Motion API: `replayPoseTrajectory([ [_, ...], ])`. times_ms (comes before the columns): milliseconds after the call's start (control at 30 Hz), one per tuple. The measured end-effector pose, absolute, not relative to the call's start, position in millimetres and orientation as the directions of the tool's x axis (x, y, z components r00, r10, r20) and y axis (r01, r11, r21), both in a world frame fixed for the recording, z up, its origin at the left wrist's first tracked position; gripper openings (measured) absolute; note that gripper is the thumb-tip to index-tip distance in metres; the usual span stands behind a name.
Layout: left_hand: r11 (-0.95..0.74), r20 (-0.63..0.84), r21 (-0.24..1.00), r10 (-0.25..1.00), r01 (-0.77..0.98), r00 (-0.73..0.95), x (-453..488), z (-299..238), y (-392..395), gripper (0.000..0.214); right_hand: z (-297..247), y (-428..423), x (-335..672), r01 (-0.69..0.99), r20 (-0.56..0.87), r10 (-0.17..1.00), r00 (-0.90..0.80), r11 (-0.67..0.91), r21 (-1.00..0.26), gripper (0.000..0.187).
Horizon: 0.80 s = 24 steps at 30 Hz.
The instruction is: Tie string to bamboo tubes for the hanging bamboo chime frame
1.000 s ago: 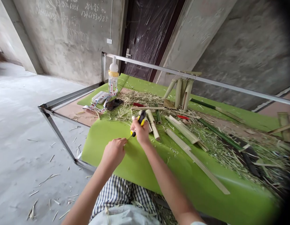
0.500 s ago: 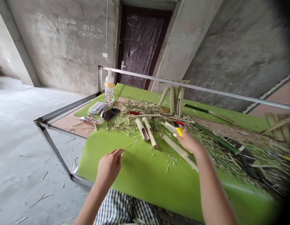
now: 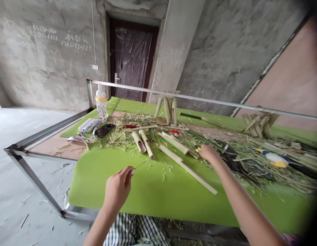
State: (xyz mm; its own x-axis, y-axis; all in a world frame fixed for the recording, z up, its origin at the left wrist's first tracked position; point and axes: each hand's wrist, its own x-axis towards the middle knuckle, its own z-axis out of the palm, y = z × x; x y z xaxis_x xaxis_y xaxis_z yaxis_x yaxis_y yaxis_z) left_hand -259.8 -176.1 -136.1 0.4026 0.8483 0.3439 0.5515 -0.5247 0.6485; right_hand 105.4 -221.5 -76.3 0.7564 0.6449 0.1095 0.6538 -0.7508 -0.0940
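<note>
My left hand [image 3: 119, 186] is closed in a pinch above the front of the green-covered table [image 3: 148, 189]. A thin dark rod [image 3: 140, 165], like a wire or thin bit, sticks out from its fingertips to the upper right. My right hand [image 3: 211, 153] is closed, low over the shavings right of centre. A small bit of a yellow object [image 3: 198, 149] shows at its fingers; the rest is hidden. Left of it lie a split bamboo piece [image 3: 175, 143] and a long cut bamboo piece [image 3: 186, 167]. Two short notched bamboo tubes [image 3: 143, 143] lie between the hands.
Bamboo shavings [image 3: 130, 119] cover much of the table. A bottle [image 3: 101, 107] and a phone [image 3: 104, 130] stand or lie at left. Bamboo stands [image 3: 170, 111] rise at the back. A metal rail [image 3: 199, 98] runs behind. A white-and-blue tool [image 3: 273, 158] lies at right.
The view has turned right. My right hand has moved right, away from the split bamboo piece, with the yellow object in it. My left hand keeps its pinch on the thin rod.
</note>
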Motion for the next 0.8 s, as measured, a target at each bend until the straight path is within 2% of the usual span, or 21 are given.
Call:
replayPoseTrajectory([
  [33, -0.518, 0.354, 0.73, 0.845, 0.446, 0.402, -257, -135, -179, 0.017, -74, -229, 87, 0.679, 0.13, 0.667, 0.734, -0.722, -0.133, 0.041],
  [100, -0.448, 0.344, 0.875, 0.841, 0.181, 0.418, -247, -129, -185, 0.017, -71, -246, 36, 0.769, 0.158, 0.828, 0.537, -0.403, -0.497, 0.046],
  [167, -0.326, 0.306, 0.945, 0.827, -0.041, 0.471, -233, -123, -191, 0.022, -74, -257, -22, 0.646, 0.119, 0.943, 0.311, -0.118, -0.754, 0.046],
  [233, -0.247, 0.282, 0.959, 0.8, -0.138, 0.53, -218, -119, -195, 0.027, -82, -255, -72, 0.454, 0.147, 0.977, 0.157, 0.061, -0.889, 0.044],
  [300, -0.26, 0.284, 0.957, 0.774, -0.125, 0.565, -208, -117, -191, 0.028, -92, -242, -101, 0.271, 0.175, 0.961, 0.213, 0.114, -0.956, 0.04],
  [400, -0.407, 0.271, 0.909, 0.74, 0.088, 0.616, -207, -115, -166, 0.023, -106, -214, -103, 0.162, 0.256, 0.878, 0.404, 0.207, -0.965, 0.039],
  [467, -0.526, 0.263, 0.791, 0.754, 0.313, 0.601, -209, -106, -135, 0.021, -115, -198, -88, 0.241, 0.37, 0.794, 0.483, 0.285, -0.928, 0.036],
  [533, -0.57, 0.326, 0.638, 0.809, 0.518, 0.488, -207, -89, -94, 0.024, -126, -188, -75, 0.414, 0.463, 0.782, 0.417, 0.29, -0.863, 0.032],
  [600, -0.559, 0.365, 0.543, 0.829, 0.627, 0.424, -196, -72, -46, 0.028, -142, -182, -69, 0.612, 0.487, 0.839, 0.241, 0.258, -0.748, 0.031],
  [633, -0.549, 0.332, 0.524, 0.836, 0.652, 0.437, -186, -65, -21, 0.029, -149, -180, -70, 0.692, 0.483, 0.861, 0.16, 0.251, -0.677, 0.032],
  [700, -0.547, 0.154, 0.483, 0.822, 0.684, 0.548, -163, -59, 25, 0.035, -163, -177, -76, 0.796, 0.477, 0.875, 0.078, 0.234, -0.558, 0.035],
  [733, -0.566, 0.08, 0.432, 0.8, 0.702, 0.595, -151, -60, 46, 0.039, -167, -175, -80, 0.824, 0.479, 0.875, 0.07, 0.22, -0.522, 0.037],
  [800, -0.594, 0.033, 0.401, 0.77, 0.698, 0.637, -130, -67, 79, 0.039, -173, -174, -85, 0.846, 0.473, 0.877, 0.08, 0.191, -0.498, 0.041],
])
